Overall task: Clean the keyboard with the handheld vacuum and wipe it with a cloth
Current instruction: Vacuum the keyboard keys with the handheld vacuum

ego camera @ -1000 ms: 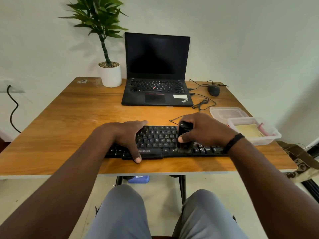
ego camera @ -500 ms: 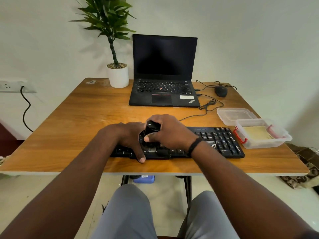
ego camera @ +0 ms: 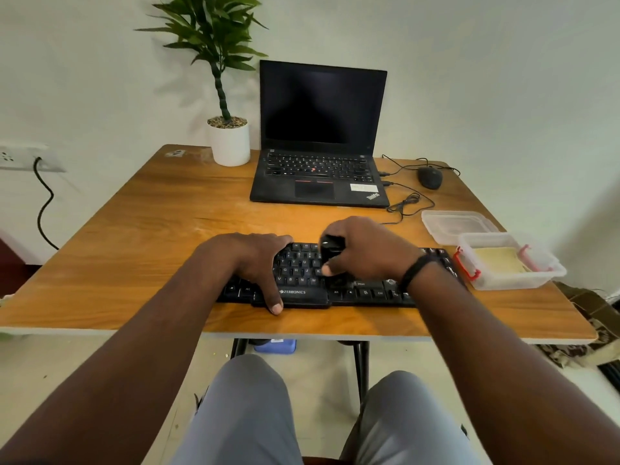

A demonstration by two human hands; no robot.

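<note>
A black keyboard (ego camera: 303, 273) lies along the front of the wooden table (ego camera: 141, 250). My left hand (ego camera: 253, 260) rests flat on the keyboard's left half, thumb hooked over the front edge, holding it down. My right hand (ego camera: 369, 251) grips a small black handheld vacuum (ego camera: 332, 251) upright on the middle keys. A folded yellow cloth (ego camera: 496, 260) lies inside a clear plastic box (ego camera: 513, 280) at the table's right edge.
A black laptop (ego camera: 318, 176) stands open behind the keyboard, with a potted plant (ego camera: 228, 142) to its left and a mouse (ego camera: 429, 177) with cables to its right. The box's clear lid (ego camera: 456, 224) lies beside the box.
My right hand with the vacuum swept left over the keys to beside my left hand, then came back right to the middle. The left hand has stayed put.
</note>
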